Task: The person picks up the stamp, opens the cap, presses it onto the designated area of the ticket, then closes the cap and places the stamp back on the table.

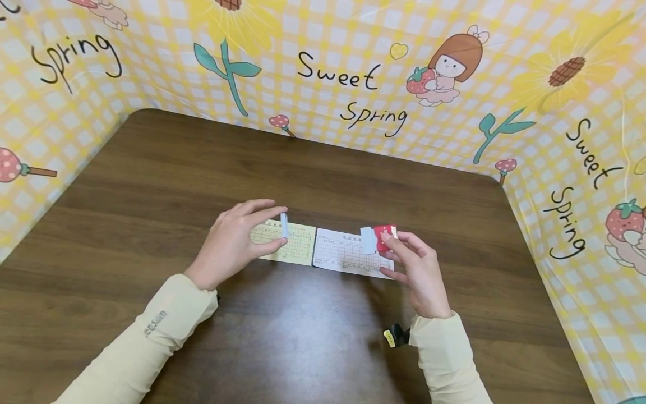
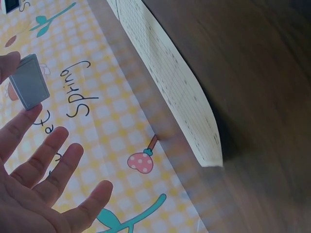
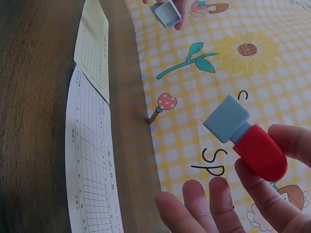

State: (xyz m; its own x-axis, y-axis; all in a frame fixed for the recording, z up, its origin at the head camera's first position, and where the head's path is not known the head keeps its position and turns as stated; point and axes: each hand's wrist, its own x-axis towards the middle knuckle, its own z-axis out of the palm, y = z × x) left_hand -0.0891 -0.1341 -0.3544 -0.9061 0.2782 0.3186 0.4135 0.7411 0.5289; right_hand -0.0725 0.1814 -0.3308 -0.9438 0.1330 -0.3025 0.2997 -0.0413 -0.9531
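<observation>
My left hand (image 1: 224,241) pinches a small pale-blue square cap (image 1: 284,225) between thumb and a fingertip; its hollow side shows in the right wrist view, where the cap (image 3: 168,13) appears at the top. In my right hand (image 1: 421,272) is a small stamp with a red handle (image 3: 261,152) and a pale-blue square head (image 3: 227,118), gripped by the red end. The head points left, apart from the cap. Beneath the hands, a yellow printed form (image 1: 298,247) and a white printed form (image 1: 330,247) lie side by side on the table.
The dark wooden table (image 1: 272,331) has a checked cloth (image 1: 323,33) with flowers and lettering standing around its back and sides. A black device with a yellow label (image 1: 396,335) sits beside the right cuff.
</observation>
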